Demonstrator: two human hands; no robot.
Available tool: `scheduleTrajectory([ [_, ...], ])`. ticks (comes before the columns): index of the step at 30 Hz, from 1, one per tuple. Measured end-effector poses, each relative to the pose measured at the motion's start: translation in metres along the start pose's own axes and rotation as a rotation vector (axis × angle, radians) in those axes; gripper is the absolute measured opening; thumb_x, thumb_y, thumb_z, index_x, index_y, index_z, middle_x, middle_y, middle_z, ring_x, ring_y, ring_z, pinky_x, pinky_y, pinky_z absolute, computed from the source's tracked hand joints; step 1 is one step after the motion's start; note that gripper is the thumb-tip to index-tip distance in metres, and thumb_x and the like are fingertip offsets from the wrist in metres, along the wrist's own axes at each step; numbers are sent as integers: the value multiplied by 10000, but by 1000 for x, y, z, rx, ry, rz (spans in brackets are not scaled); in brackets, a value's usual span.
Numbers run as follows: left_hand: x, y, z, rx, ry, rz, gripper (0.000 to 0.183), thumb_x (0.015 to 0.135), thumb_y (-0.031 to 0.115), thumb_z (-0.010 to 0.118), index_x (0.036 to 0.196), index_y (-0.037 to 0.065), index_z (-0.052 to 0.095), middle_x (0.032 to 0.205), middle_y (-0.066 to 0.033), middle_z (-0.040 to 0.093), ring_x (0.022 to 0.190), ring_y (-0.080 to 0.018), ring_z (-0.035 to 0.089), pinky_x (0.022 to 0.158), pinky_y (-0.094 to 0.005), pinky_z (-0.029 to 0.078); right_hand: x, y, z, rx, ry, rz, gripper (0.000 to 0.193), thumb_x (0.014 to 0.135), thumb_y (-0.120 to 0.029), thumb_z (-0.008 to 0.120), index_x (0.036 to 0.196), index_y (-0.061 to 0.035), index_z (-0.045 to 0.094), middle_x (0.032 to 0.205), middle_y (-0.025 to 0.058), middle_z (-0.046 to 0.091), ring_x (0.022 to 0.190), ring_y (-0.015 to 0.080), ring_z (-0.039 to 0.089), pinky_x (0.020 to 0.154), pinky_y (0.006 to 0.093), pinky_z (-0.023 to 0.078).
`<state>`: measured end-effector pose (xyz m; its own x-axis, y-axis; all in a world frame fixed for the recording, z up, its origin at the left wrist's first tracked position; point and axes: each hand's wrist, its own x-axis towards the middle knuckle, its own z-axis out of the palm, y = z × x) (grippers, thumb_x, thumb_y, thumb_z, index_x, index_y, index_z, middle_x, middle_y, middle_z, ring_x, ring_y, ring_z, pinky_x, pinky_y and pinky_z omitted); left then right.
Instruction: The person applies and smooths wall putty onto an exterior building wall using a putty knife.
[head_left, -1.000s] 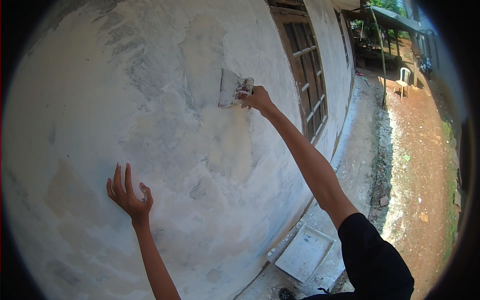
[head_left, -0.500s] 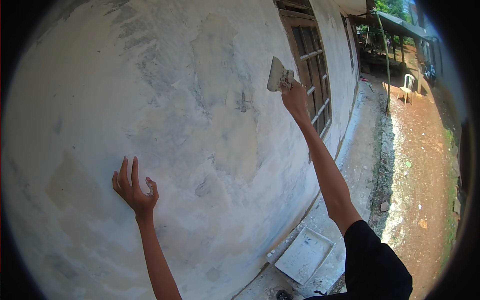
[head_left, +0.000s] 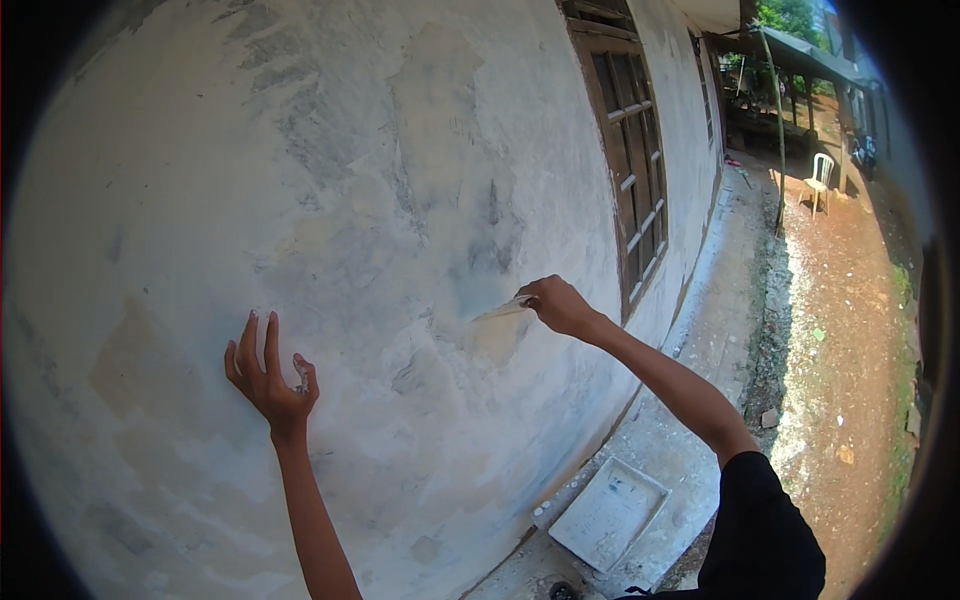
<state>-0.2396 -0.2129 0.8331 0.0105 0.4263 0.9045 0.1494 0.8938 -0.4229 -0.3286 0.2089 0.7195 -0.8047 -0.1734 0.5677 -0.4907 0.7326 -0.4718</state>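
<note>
Scraper (head_left: 503, 308) was pinched in the right hand (head_left: 560, 305), seen nearly edge-on at the patchy wall (head_left: 190, 220). Left hand (head_left: 274, 388) was unclenched, spread near the wall's tan patch (head_left: 137, 352).

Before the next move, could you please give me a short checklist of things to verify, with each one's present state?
1. Right grip closed on the thin, pale, flat scraper: ok.
2. Scraper edge touching the mottled white-and-grey wall: cannot tell; the blade shows nearly edge-on.
3. Left grip free of tools: ok, fingers spread.
4. Wall even in colour: not ok, grey and beige patches show.
5. White rectangular tray open side up, apart from both grips: ok.
6. Scraper apart from the brown wooden-framed window: ok.
</note>
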Motion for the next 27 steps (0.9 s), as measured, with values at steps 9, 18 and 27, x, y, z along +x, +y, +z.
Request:
scheduleTrajectory([
  [9,2,-1,-3,4,-4,-10,571,808,142,546,1377,99,577,1412,-130,526,1312,-253,486,1137,-519,292,208,-19,-162,-133,851,-291,282,804,41,564,1028,-9,728,905,236,695,875,427,663,765,475,526],
  [18,4,-1,-4,13,5,11,561,810,143,544,1369,105,586,1403,-132,536,1302,-250,497,1136,-516,292,119,-4,-54,-77,848,-259,355,809,64,591,1125,-28,723,1123,182,701,1026,373,659,866,427,531],
  [27,1,-6,-4,23,-2,19,524,847,162,523,1361,87,591,1415,-138,539,1309,-284,488,1129,-525,297,-83,22,114,-107,311,-447,362,789,16,635,1146,-25,677,930,136,720,953,304,672,955,418,476],
])
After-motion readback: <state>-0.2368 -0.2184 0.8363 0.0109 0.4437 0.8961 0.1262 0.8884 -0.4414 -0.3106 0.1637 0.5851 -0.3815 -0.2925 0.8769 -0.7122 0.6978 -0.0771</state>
